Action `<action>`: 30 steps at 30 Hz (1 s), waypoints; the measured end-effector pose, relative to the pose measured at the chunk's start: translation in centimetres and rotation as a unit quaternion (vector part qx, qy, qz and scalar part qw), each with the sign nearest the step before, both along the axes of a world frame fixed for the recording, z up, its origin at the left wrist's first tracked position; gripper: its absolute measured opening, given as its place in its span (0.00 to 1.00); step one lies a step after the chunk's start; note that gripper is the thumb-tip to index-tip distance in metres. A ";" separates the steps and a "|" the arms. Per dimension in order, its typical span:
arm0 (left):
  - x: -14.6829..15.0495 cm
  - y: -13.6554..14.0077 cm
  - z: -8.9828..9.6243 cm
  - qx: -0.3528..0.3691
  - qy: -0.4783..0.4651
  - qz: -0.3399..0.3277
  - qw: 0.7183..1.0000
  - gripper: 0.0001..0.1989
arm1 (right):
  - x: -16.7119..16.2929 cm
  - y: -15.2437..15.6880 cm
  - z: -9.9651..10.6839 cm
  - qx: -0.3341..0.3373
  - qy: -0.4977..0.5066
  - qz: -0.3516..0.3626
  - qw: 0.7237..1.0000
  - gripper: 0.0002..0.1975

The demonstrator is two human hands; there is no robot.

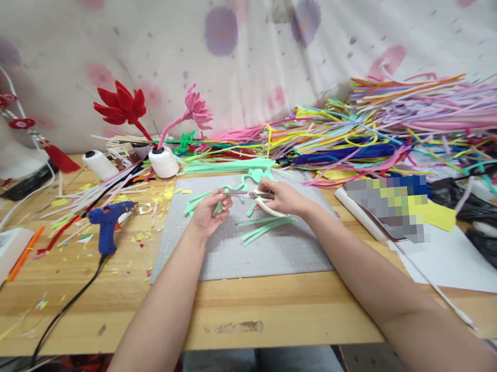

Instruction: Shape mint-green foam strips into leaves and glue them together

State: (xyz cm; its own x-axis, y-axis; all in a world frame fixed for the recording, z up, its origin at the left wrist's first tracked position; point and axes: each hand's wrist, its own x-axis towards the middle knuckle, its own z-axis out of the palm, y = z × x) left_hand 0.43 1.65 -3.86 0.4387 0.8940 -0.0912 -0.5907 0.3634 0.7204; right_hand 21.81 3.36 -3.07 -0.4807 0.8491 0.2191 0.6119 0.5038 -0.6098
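My right hand [280,198] is closed around the white handles of a pair of scissors [271,206], whose blades point left. At the blade tips, my left hand [211,212] pinches a mint-green pipe cleaner [230,187]; its exact grip is partly hidden by the fingers. Both hands are held above a grey cutting mat [202,252]. Several cut mint-green pipe cleaner pieces [266,227] lie on the mat just below the scissors. Behind the right hand sits a fuzzy mint-green shape [258,175], partly covered by the fingers.
A blue glue gun [107,223] lies at left, its cord running over the table edge. Red [120,103] and pink [197,107] flowers stand in a white spool [163,163]. Piled pipe cleaners [398,117] fill the back right. White paper [461,266] lies at right.
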 end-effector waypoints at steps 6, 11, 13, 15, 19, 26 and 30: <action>0.4 0.6 -0.4 -0.002 0.079 0.122 0.989 0.12 | 5.2 1.7 1.3 -0.025 -0.017 -0.132 0.991 0.21; 0.9 0.7 -1.0 -0.004 0.111 0.182 0.977 0.13 | 10.9 2.3 1.8 -0.088 -0.171 -0.214 0.958 0.15; 1.2 0.7 -1.3 -0.010 0.109 0.207 0.972 0.12 | 11.8 2.5 1.2 -0.102 -0.210 -0.232 0.944 0.13; 1.4 0.8 -1.6 -0.014 0.093 0.219 0.971 0.11 | 11.7 2.9 0.1 -0.085 -0.222 -0.264 0.935 0.11; 1.7 1.0 -2.1 -0.031 0.049 0.223 0.973 0.09 | 10.2 4.0 -1.9 -0.040 -0.186 -0.282 0.940 0.11; 1.8 0.9 -1.7 -0.047 0.003 0.201 0.978 0.08 | 7.7 2.1 0.9 -0.022 -0.254 -0.300 0.919 0.14; 2.3 0.5 -1.5 -0.053 -0.011 0.171 0.984 0.08 | 2.4 -0.1 2.7 0.046 -0.051 -0.148 0.987 0.13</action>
State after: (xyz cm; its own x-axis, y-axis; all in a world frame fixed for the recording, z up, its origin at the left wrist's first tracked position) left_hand 2.72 2.12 -5.34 0.1168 0.9759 -0.1846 -0.7070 0.2122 0.6746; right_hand 24.19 3.31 -0.42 -0.2383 0.9342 0.2656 0.7958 0.3445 -0.4980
